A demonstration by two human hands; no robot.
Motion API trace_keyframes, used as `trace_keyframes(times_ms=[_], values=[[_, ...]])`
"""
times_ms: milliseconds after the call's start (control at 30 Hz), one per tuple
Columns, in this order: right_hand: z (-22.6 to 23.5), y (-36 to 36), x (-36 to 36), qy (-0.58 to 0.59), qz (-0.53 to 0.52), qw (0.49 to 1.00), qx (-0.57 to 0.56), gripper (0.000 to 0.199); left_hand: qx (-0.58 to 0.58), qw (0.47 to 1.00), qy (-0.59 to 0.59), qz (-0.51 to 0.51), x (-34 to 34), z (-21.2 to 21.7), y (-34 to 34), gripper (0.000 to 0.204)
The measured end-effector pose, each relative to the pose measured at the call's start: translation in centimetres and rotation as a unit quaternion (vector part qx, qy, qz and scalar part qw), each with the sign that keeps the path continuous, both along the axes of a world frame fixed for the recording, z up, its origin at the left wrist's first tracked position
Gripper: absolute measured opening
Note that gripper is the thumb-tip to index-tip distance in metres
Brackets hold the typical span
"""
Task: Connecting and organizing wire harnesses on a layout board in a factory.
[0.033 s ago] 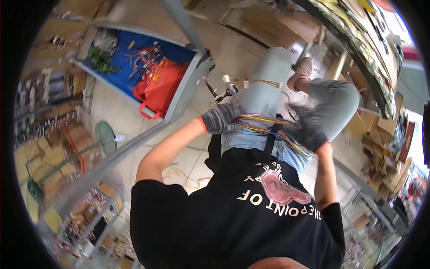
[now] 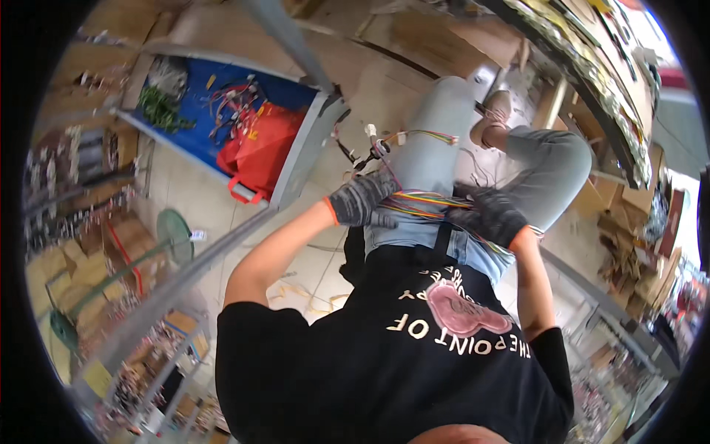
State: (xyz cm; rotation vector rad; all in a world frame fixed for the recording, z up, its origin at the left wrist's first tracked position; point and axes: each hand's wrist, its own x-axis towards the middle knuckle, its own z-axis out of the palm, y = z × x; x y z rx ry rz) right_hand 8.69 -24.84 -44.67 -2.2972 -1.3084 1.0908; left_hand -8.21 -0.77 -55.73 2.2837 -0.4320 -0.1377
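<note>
A bundle of multicoloured wires (image 2: 425,200), a wire harness, stretches across my lap between my two gloved hands. My left hand (image 2: 362,200), in a dark grey knit glove with an orange cuff, is closed round the left end of the bundle. Gripping it toward the other end, my right hand (image 2: 497,216) wears a matching glove, and some wires trail out below it. Beyond my left hand hang a white connector (image 2: 370,130) and a black ring-shaped part (image 2: 380,147). Another branch of wires (image 2: 436,135) lies over my left thigh.
At the upper left stands a grey metal cart (image 2: 314,133) with a blue bed, holding a red bag (image 2: 262,152), a green bundle (image 2: 163,107) and loose wires. A green reel (image 2: 174,229) is below it. A cluttered bench edge (image 2: 592,96) runs along the upper right.
My right hand, blurred by motion before, has come slightly left and closed on the wires. The left hand stays on the bundle, nearly in place.
</note>
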Motion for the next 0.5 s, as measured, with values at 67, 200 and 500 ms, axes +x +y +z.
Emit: trace_keyframes(times_ms=[67, 200, 500], values=[[-3.0, 0.5, -1.8, -0.011, 0.017, 0.999, 0.050, 0.063, 0.032, 0.995, -0.092, 0.026, 0.7, 1.5, 0.1, 0.045], [-1.2, 2.7, -1.2, -0.021, 0.007, 0.997, 0.073, 0.058, 0.134, 0.972, 0.189, -0.039, 4.4, 2.8, 1.1, 0.040], [12.2, -6.2, 1.4, 0.138, -0.400, 0.899, 0.110, 0.039, -0.188, 0.967, -0.168, -0.031, 22.2, 15.1, -0.6, 0.035]])
